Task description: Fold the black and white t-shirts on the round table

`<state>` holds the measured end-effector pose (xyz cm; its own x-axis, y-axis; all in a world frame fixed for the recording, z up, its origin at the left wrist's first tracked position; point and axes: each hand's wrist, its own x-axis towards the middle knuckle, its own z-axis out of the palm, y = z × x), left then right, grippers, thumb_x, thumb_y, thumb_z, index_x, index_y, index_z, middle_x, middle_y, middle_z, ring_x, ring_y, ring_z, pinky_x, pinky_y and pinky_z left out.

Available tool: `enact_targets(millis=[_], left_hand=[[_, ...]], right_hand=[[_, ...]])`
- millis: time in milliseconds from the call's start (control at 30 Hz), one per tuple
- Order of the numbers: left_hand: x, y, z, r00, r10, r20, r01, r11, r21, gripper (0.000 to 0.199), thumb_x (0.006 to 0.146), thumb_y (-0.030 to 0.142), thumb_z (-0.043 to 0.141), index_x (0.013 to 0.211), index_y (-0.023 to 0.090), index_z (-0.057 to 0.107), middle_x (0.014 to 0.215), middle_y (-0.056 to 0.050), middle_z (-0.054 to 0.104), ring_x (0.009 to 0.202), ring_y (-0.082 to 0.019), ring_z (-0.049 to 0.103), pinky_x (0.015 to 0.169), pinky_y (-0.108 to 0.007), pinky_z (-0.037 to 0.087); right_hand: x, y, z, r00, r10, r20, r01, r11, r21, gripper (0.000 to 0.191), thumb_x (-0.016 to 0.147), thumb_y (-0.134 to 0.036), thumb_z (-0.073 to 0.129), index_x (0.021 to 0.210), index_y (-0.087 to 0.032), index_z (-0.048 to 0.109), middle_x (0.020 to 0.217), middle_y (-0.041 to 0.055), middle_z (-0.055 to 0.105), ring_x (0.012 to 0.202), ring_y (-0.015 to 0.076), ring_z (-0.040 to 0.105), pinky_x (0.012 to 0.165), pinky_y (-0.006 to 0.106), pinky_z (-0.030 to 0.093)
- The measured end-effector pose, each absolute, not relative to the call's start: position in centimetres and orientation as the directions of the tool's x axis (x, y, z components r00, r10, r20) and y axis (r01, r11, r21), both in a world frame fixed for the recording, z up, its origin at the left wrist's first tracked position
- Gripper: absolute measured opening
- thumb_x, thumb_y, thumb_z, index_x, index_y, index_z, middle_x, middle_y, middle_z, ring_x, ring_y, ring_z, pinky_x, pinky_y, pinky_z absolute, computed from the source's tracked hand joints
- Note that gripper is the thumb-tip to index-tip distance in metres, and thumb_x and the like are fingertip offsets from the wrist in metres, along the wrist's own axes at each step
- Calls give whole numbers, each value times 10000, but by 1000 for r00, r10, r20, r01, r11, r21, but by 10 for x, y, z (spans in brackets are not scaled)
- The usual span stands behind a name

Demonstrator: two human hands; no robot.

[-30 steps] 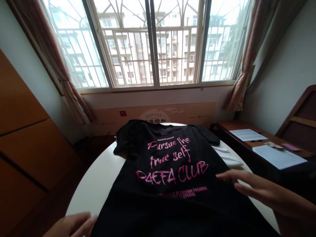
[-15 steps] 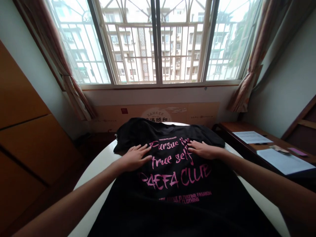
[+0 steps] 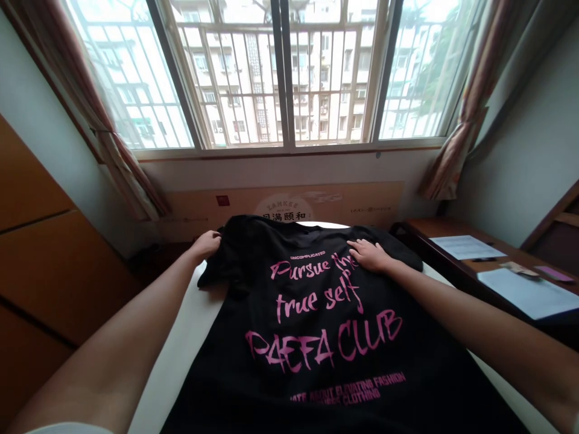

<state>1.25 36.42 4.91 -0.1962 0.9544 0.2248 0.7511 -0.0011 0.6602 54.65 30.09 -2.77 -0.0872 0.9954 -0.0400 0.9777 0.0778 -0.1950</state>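
A black T-shirt [image 3: 289,325] with pink lettering lies spread over a white round table [image 3: 181,343], its collar at the far side. At the shirt's far left shoulder, my left hand [image 3: 207,246] is closed on the fabric of the sleeve edge; its fingertips are partly hidden. My right hand [image 3: 368,255] rests palm down on the upper right of the chest, beside the top line of print, with fingers stretched out. The lower part of the shirt runs out of view toward me.
Beyond the table, a long printed box [image 3: 371,205] leans below the barred window [image 3: 284,78]. To the right, a dark wooden desk [image 3: 425,229] bears papers [image 3: 527,292] and a pen. An orange-brown cabinet [image 3: 40,259] stands left, and curtains [image 3: 452,163] hang beside the window.
My left hand has moved from flat on the chest out to the left shoulder and closed on the cloth there. My right hand has slid slightly farther up, still flat.
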Motion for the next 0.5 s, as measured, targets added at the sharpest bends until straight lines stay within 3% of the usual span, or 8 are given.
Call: enact_targets(millis=[67,133,267,400,500], left_hand=[[7,364,47,-184,967,177,727,13,686,447,730,474,683,1028,140,659,1001,-147,756,884,-311,732,709,-347,563],[10,362,50,-197,956,218,748,3,663,451,691,479,711,1004,161,651,995,-121,747,876,-273,717,694,-310,547],[20,360,61,-188,958,215,716,-16,698,465,604,426,782,968,162,664,1032,-128,754,943,-277,708,744,-310,552],[22,364,66,-133,978,159,736,-10,677,283,609,380,749,781,172,662,827,-90,741,897,-305,709,720,-327,553],[22,369,65,-151,953,262,735,-69,674,335,583,334,743,866,178,655,959,-110,760,962,-295,717,783,-326,561]], right_hand=[[546,301,-29,-87,995,-37,977,78,-198,648,1097,-502,245,1680,-235,337,1745,156,304,1627,337,229,1259,690,157],[546,303,-29,-87,995,-38,977,78,-198,651,1091,-504,257,1674,-231,351,1737,162,321,1620,349,244,1250,704,171],[545,304,-29,-83,996,-33,980,75,-186,655,1084,-497,259,1673,-227,353,1730,165,336,1614,358,256,1244,704,184],[543,301,-32,-64,998,-17,983,60,-173,654,1088,-494,244,1675,-225,351,1731,169,332,1613,352,262,1252,675,195],[541,299,-33,-63,998,0,984,62,-170,650,1093,-489,239,1676,-223,347,1733,168,327,1615,335,260,1259,658,192]])
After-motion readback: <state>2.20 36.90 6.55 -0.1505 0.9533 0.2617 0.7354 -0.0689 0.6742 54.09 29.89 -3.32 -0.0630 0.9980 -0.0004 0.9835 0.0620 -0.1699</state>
